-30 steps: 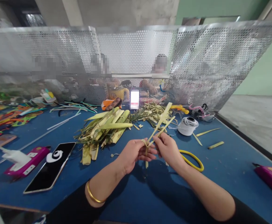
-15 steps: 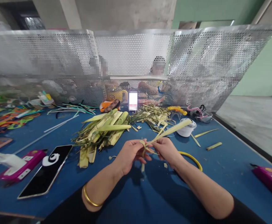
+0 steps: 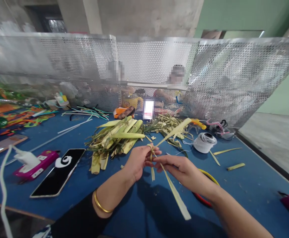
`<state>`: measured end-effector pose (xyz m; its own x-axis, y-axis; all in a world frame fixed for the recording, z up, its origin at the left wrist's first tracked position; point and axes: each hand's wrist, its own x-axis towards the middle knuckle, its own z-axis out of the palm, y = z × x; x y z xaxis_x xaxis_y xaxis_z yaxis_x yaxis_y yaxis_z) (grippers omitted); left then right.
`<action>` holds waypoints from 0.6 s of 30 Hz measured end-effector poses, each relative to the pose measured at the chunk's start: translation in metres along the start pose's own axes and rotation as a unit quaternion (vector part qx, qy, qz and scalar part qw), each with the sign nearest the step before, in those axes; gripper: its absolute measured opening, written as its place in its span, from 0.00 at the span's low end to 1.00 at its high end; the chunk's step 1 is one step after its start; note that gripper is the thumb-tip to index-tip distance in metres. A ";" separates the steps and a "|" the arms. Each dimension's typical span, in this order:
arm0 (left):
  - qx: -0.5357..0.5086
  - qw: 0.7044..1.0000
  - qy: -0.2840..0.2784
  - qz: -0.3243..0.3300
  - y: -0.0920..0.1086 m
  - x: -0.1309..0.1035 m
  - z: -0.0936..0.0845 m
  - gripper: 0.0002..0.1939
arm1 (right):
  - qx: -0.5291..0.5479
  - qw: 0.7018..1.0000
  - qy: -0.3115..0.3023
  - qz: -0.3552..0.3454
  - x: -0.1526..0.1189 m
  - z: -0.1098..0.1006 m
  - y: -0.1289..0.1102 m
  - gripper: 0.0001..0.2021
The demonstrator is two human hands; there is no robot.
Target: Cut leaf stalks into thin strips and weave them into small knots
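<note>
My left hand (image 3: 137,162) pinches a small knotted loop of pale yellow-green leaf strip (image 3: 176,194) between thumb and fingers, in the middle above the table. One end of the strip reaches up and right, a short piece hangs below the fingers, and a long tail runs down to the right. My right hand (image 3: 178,167) is closed on the strip close to the loop, its fingers touching those of the left. Its fingertips are partly hidden. Just behind my hands lies a heap of broad leaf pieces (image 3: 121,135).
Shredded leaf scraps (image 3: 168,125) and a white thread spool (image 3: 205,143) lie beyond my hands. A yellow and red ring (image 3: 212,178) is under my right forearm. Left are a black phone (image 3: 60,175) and magenta power strip (image 3: 39,165). A perforated metal screen (image 3: 154,53) closes the back; people sit behind.
The view has shifted slightly to the left. My right hand has come down beside the loop, and a long strip tail now hangs down to the right. My left hand keeps its pinch.
</note>
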<state>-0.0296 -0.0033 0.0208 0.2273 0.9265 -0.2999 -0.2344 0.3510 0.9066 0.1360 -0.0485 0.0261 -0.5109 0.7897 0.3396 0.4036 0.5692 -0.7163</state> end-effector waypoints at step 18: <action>0.142 0.970 -0.195 -0.006 -0.005 -0.009 0.004 0.11 | -0.330 0.915 0.229 0.042 0.002 0.019 0.017 0.10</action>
<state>-0.0266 -0.0139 0.0204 0.5820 0.7812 -0.2257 0.0273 0.2587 0.9656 0.1275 -0.0418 0.0026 -0.1460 0.7639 0.6286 0.8740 0.3974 -0.2798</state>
